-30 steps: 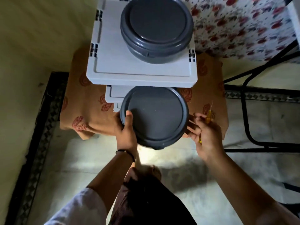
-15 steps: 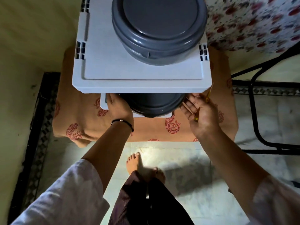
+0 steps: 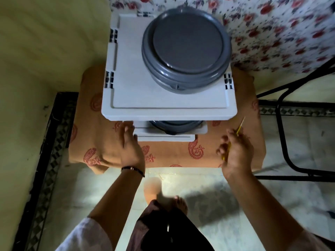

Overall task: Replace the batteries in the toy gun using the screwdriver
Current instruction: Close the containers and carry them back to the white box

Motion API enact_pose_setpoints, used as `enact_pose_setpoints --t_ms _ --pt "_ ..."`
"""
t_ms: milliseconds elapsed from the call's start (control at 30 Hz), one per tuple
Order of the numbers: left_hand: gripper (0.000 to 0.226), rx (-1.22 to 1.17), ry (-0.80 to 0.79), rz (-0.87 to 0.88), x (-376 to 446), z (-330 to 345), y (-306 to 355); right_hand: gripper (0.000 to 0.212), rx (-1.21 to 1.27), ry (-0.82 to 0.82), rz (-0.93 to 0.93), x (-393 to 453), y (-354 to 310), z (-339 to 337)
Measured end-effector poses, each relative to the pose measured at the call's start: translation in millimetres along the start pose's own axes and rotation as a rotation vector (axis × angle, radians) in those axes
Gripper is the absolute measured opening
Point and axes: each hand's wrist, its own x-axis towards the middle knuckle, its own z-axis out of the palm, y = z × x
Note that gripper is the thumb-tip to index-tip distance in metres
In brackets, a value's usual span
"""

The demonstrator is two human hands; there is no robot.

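Note:
My right hand [image 3: 235,153] holds a thin yellow screwdriver [image 3: 240,126], whose tip points up and away, in front of the white plastic shelf rack [image 3: 168,104]. My left hand [image 3: 129,142] rests with straight fingers against the left end of the rack's lower shelf [image 3: 163,136]. A grey round lidded container [image 3: 175,126] sits on that lower shelf, mostly hidden under the top shelf. A second grey round container [image 3: 186,49] stands on the top shelf. No toy gun or batteries are in view.
The rack stands on a low stool draped in orange paisley cloth [image 3: 101,142]. A black metal chair frame [image 3: 290,138] is at the right, a floral curtain [image 3: 272,29] behind, a yellow wall at the left. My feet are on the marble floor [image 3: 199,187].
The grey container, held out in front a second ago, now sits back on the lower shelf. Both hands have let go of it; my right hand has drawn back to the right with the screwdriver.

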Motion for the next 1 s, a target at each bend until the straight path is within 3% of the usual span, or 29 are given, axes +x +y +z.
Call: enact_pose_setpoints --t_ms 67,133,233,333,433,533,700,900,1000 --pt "0.025 0.07 0.04 0.078 -22 -12 17 0.014 0.005 0.017 -0.037 -20 -5 -15" --pt "0.03 0.284 0.054 0.129 -36 -32 22 0.02 -0.027 0.017 -0.079 -45 -12 -23" --pt "0.048 0.534 -0.002 0.331 -47 -42 48 0.026 -0.148 -0.031 -0.257 -81 -23 -20" --pt "0.058 0.825 -0.092 0.565 -49 -48 66 0.009 -0.3 -0.191 -0.454 -112 -39 3" --pt "0.067 1.068 -0.224 0.685 -43 -45 85 0.021 -0.459 -0.399 -0.542 -129 -58 42" --pt "0.073 1.294 -0.366 0.682 -35 -47 98 0.031 -0.551 -0.509 -0.617 -133 -71 90" --pt "0.071 1.526 -0.433 0.741 -25 -56 111 0.023 -0.7 -0.546 -0.659 -123 -85 176" --pt "0.07 1.585 -0.517 0.766 -20 -66 114 0.024 -1.204 -0.504 -0.656 -105 -89 238" --pt "0.071 1.61 -0.566 0.713 -20 -67 118 0.015 -1.388 -0.471 -0.634 -99 -82 246"
